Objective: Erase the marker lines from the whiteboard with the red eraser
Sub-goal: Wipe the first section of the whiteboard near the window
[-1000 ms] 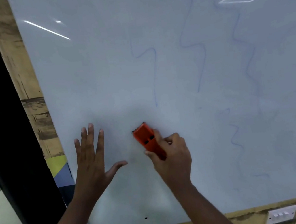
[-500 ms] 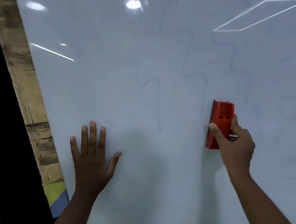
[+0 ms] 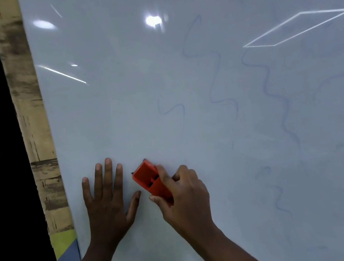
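The right hand [image 3: 182, 193] holds the red eraser [image 3: 152, 182] with curled fingers and presses it on the whiteboard [image 3: 180, 73], near the board's left edge in its lower part. The left hand [image 3: 108, 204] lies flat on the board just beside the eraser, fingers spread. Faint blue marker lines [image 3: 223, 91] wave across the board to the right.

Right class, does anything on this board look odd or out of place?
Nothing damaged or spilled. The only untidy thing is the faint blue wavy marker lines left on the glossy whiteboard, up and right of the red plastic eraser.
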{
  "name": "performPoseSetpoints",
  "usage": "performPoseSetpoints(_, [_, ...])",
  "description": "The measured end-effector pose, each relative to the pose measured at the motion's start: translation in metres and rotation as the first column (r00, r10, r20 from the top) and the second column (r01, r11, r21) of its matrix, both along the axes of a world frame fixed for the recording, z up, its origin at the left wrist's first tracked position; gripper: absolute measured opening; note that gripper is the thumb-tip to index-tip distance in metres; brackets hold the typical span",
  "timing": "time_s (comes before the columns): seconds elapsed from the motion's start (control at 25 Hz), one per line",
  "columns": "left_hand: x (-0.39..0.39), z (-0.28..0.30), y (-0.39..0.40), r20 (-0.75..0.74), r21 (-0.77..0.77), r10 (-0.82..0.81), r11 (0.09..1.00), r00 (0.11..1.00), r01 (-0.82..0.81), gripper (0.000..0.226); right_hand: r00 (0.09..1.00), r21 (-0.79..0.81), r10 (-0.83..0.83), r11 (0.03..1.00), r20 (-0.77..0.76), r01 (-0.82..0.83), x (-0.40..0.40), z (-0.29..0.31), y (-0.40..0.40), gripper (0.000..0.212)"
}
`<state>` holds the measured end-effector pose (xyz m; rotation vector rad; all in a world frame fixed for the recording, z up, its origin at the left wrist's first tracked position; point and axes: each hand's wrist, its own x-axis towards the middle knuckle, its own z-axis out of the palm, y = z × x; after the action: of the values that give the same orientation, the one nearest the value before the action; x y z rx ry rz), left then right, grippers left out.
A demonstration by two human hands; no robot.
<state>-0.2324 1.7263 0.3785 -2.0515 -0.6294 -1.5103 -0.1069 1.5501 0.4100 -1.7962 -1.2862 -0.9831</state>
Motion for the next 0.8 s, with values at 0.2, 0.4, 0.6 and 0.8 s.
performPoseSetpoints(0.2, [-0.007,0.010,-0.015,0.071,-0.025,-0.082,0.996,0.994,0.084,0.070,0.998,0.187,-0.017,0.982,-0.061,0.029,0.033,0.054,-0.018,0.073])
performPoseSetpoints(0.4, [-0.006,0.064,-0.014,0.177,0.060,-0.060,0.997,0.982,0.050,0.063,0.911,0.368,0.009,0.916,-0.412,0.158,0.101,0.073,-0.072,0.075])
performPoseSetpoints(0.6, [-0.009,0.126,0.007,0.180,0.114,-0.053,0.993,0.982,0.033,0.064,0.818,0.477,0.087,0.845,-0.568,0.242,0.138,0.083,-0.105,0.077])
performPoseSetpoints(0.8, [0.001,0.138,0.014,0.138,0.083,-0.001,0.997,0.990,-0.010,0.068,0.858,0.481,0.088,0.855,-0.505,0.196,0.128,0.114,-0.086,0.075])
